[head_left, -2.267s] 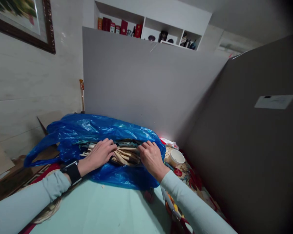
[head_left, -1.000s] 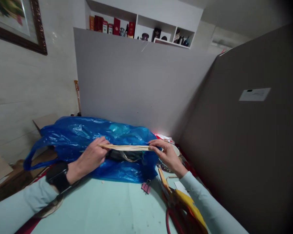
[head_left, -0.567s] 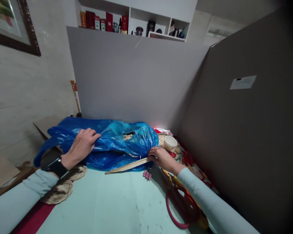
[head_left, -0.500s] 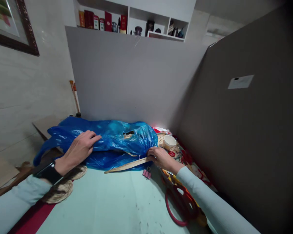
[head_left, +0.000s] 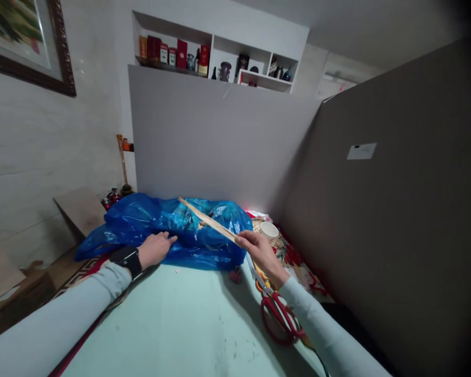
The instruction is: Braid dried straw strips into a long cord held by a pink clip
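A big blue plastic bag [head_left: 141, 222] lies across the far side of a pale green mat [head_left: 180, 324]. My left hand [head_left: 155, 248], with a black watch on the wrist, rests flat on the bag's front edge, fingers stretched out. My right hand [head_left: 255, 248] pinches one end of a long tan strip [head_left: 206, 220], which slants up and to the left over the bag.
Red-handled scissors [head_left: 277, 314] lie under my right forearm. A small white cup [head_left: 269, 229] stands on a patterned cloth to the right of the bag. Grey partition boards [head_left: 220, 141] close the back and the right side. A brown board [head_left: 78, 209] leans at the left.
My right hand has lifted the tan strip off the mat so that it points up and left over the bag. My left hand slid down to the bag's front edge.
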Motion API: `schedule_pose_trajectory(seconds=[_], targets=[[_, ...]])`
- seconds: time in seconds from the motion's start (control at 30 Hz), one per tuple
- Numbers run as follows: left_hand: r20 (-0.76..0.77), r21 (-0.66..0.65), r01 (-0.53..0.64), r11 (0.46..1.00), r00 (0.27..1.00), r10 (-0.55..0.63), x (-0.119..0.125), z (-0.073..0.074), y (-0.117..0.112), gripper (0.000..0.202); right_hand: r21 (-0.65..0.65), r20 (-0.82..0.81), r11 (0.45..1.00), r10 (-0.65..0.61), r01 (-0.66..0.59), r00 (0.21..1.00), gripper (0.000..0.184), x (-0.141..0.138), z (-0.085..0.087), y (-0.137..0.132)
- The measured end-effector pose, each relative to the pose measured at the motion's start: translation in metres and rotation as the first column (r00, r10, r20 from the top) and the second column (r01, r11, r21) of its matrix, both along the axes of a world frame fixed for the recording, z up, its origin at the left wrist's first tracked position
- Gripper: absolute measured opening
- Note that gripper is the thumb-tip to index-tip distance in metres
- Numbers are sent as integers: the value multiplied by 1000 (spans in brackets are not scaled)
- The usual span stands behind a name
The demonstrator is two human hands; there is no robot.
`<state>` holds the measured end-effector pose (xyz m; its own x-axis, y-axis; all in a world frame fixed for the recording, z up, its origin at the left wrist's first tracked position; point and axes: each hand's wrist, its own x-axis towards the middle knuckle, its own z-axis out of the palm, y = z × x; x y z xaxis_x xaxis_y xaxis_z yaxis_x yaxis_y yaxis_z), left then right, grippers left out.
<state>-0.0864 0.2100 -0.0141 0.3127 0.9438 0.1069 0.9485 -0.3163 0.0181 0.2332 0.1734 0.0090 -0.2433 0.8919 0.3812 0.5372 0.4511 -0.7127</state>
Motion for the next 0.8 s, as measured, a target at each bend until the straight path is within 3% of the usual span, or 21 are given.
schedule_pose_trajectory(seconds=[0.1,0.23,0.33,0.43,0.6,0.8], targets=[[141,0,-54,999,989,54,14,7,-7,35,-55,-177,998,8,-18,984,33,-12,-1,-20],[435,1,-16,1000,900,14,35,22,-47,33,-145,-319,986,28,-78,947,32,-23,-8,-61],[682,-48,96,994,731,-38,57,27,-88,33,-174,-367,979,32,-103,930,29,-33,-15,-90],[848,-144,173,974,530,31,81,20,-121,38,-178,-369,977,48,-121,928,26,-43,-26,-111],[949,-217,201,955,273,158,103,5,-141,29,-164,-311,970,123,-181,943,23,-47,-43,-123],[968,-240,282,929,137,208,106,-3,-144,22,-180,-190,962,172,-207,967,30,-41,-47,-124]])
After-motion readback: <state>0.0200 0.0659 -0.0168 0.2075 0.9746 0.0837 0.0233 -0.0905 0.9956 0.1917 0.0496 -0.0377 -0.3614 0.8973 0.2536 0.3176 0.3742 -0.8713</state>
